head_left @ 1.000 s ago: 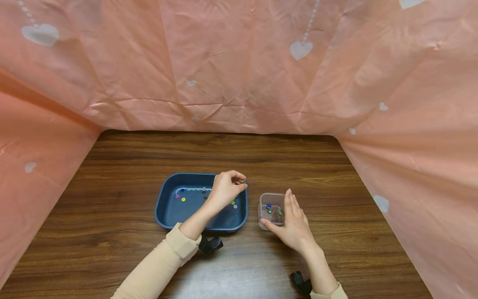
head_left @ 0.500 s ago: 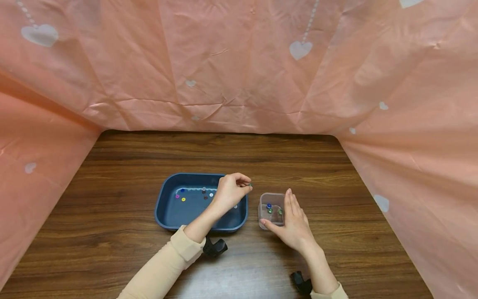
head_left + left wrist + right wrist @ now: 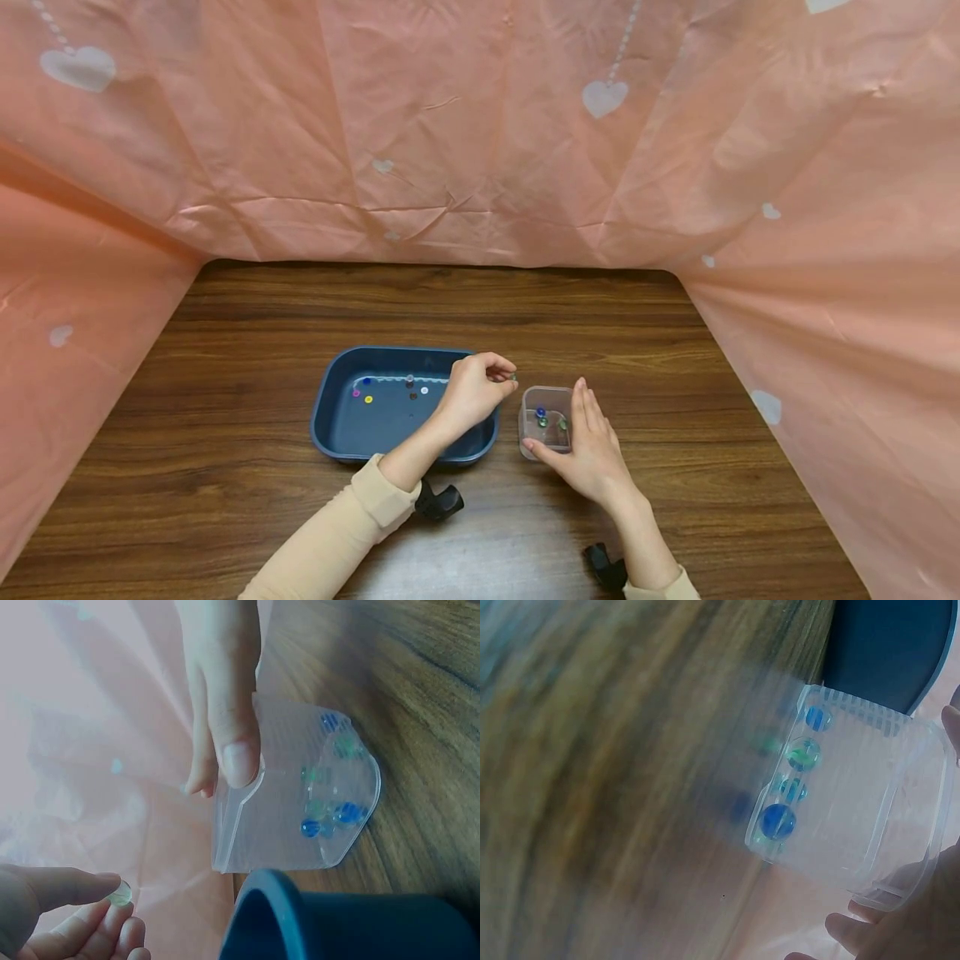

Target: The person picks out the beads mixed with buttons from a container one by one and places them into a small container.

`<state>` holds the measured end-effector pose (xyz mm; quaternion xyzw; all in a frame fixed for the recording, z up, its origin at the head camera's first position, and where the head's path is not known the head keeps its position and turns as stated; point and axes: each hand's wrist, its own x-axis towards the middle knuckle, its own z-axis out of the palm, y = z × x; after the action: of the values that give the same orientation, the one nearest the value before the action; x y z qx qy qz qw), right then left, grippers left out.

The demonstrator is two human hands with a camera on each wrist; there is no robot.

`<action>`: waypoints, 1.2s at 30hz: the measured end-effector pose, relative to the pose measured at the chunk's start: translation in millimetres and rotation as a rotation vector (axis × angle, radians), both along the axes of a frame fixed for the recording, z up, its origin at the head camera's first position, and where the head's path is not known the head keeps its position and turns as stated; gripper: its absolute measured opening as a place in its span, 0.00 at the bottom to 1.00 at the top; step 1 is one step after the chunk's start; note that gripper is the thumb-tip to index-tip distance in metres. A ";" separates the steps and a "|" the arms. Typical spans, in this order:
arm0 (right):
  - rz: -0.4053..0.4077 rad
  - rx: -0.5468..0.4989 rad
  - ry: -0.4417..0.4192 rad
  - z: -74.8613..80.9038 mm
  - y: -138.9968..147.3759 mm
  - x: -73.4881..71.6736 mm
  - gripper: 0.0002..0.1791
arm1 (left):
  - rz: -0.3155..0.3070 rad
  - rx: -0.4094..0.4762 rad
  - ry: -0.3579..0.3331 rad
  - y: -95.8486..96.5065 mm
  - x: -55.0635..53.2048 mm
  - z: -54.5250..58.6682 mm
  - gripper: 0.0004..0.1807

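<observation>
My left hand [image 3: 471, 392] pinches a clear, greenish glass marble [image 3: 120, 893] between thumb and fingertips, above the right end of the blue tub [image 3: 318, 417]. In the head view only a sliver of that marble shows. To the right stands a small clear plastic box [image 3: 531, 450] with several blue and green marbles [image 3: 778, 822] at its bottom. My right hand [image 3: 596, 450] holds this box at the rim, thumb across the near side and long, fairly straight fingers along the right side.
Several small coloured button-like discs, among them a yellow one [image 3: 368, 399] and a pink one [image 3: 356, 393], lie in the tub. A pink curtain [image 3: 450, 167] with hearts surrounds the wooden table [image 3: 420, 308]. Black camera mounts [image 3: 442, 502] sit at the wrists.
My left hand has moved right with the marble, from over the tub's right rim toward the clear box. My right hand and the box stay where they were.
</observation>
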<state>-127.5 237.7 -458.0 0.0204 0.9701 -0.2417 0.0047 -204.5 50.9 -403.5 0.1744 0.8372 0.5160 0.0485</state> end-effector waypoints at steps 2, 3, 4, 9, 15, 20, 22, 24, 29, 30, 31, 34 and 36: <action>0.002 -0.004 -0.001 -0.2 0.1 0.2 0.65 | -0.005 -0.001 0.002 1.7 1.0 -1.0 0.08; 0.003 -0.006 -0.001 -0.2 0.2 0.2 0.64 | -0.006 -0.001 0.004 2.5 1.5 -1.4 0.08; 0.004 -0.009 0.000 -0.2 0.2 0.3 0.64 | -0.008 0.000 0.006 3.4 2.0 -1.6 0.08; 0.006 -0.013 0.000 0.6 0.3 0.6 0.64 | -0.026 0.013 0.000 7.9 5.1 -3.2 0.08; 0.007 0.001 -0.016 0.9 0.4 0.1 0.64 | -0.044 0.014 -0.018 12.6 8.7 -6.2 0.08; 0.009 0.003 -0.020 0.9 0.7 -0.5 0.65 | -0.049 0.022 -0.012 16.0 11.0 -7.2 0.09; 0.010 0.003 -0.021 0.7 0.8 -0.4 0.64 | -0.056 0.023 -0.005 17.3 12.4 -6.8 0.09; 0.011 0.004 -0.023 0.5 0.9 -0.3 0.64 | -0.061 0.025 0.005 19.0 13.9 -6.3 0.09; 0.008 0.006 -0.019 0.4 0.5 -0.1 0.64 | -0.076 0.041 0.031 23.8 17.5 -5.1 0.09; 0.007 0.006 -0.017 0.3 0.5 -0.1 0.64 | -0.078 0.040 0.038 24.9 18.1 -5.0 0.09; 0.006 0.006 -0.015 0.3 0.3 -0.3 0.65 | -0.081 0.041 0.045 26.0 18.6 -4.9 0.09; 0.004 0.006 -0.016 0.4 0.0 -0.7 0.65 | -0.090 0.037 0.059 29.7 20.3 -5.3 0.10; 0.003 0.006 -0.016 0.7 -0.1 -1.0 0.65 | -0.101 0.040 0.071 31.8 21.3 -5.7 0.10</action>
<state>-128.5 237.6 -457.3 0.0209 0.9708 -0.2385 0.0127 -183.2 82.7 -409.2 0.2358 0.8182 0.5228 0.0411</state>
